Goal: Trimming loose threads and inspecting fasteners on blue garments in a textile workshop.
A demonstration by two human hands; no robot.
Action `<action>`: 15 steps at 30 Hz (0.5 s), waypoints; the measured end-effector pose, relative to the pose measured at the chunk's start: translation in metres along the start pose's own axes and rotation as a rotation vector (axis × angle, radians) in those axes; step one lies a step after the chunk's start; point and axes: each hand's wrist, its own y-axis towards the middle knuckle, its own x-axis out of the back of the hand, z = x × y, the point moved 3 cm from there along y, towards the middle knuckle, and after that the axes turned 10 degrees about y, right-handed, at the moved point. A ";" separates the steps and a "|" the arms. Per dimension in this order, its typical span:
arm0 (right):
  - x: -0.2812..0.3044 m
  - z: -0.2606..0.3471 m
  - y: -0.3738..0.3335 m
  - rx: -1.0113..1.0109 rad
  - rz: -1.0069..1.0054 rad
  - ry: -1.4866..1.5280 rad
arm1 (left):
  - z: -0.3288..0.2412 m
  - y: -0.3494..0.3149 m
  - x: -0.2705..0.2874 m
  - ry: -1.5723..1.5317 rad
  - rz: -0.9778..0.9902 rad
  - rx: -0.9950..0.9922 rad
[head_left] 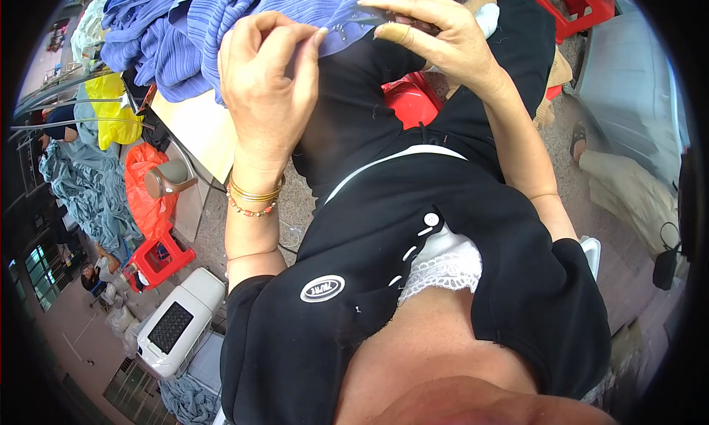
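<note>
A blue ribbed knit garment lies bunched at the top and stretches across to my hands. Its edge is pinched between the thumb and fingers of my left hand. Small shiny spots, too small to name, dot the thin blue part between my hands. To the right, my right hand closes its thumb and fingers on a small dark tool, whose tip meets the fabric. Fingers partly hide the tool, so its exact kind cannot be told. A yellowish covering wraps my right thumb.
A pale tabletop is left of my lap, under the garment. Beyond it are a yellow bag, a red plastic bag and grey-blue clothing. Red stools stand around. At right, a person's foot shows.
</note>
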 end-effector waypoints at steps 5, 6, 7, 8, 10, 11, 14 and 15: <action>-0.006 -0.001 0.001 0.020 0.017 0.028 | 0.001 0.004 0.002 -0.051 0.023 0.046; -0.007 0.000 0.003 0.023 0.011 0.027 | 0.001 0.006 0.002 -0.051 0.023 0.039; -0.008 0.002 0.005 0.017 0.010 0.041 | 0.000 0.007 0.002 -0.086 0.047 0.055; -0.008 0.003 0.006 0.012 0.009 0.055 | -0.001 0.008 0.003 -0.120 0.072 0.071; -0.008 -0.012 0.001 0.009 0.011 -0.026 | -0.004 0.010 0.002 -0.133 0.069 0.079; -0.008 -0.019 -0.002 0.002 0.024 -0.104 | -0.005 0.010 0.001 -0.145 0.066 0.100; -0.009 -0.019 0.002 0.053 -0.008 -0.076 | -0.006 0.011 0.000 -0.140 0.050 0.109; -0.010 -0.020 0.003 0.052 -0.013 -0.074 | -0.006 0.011 0.000 -0.138 0.054 0.105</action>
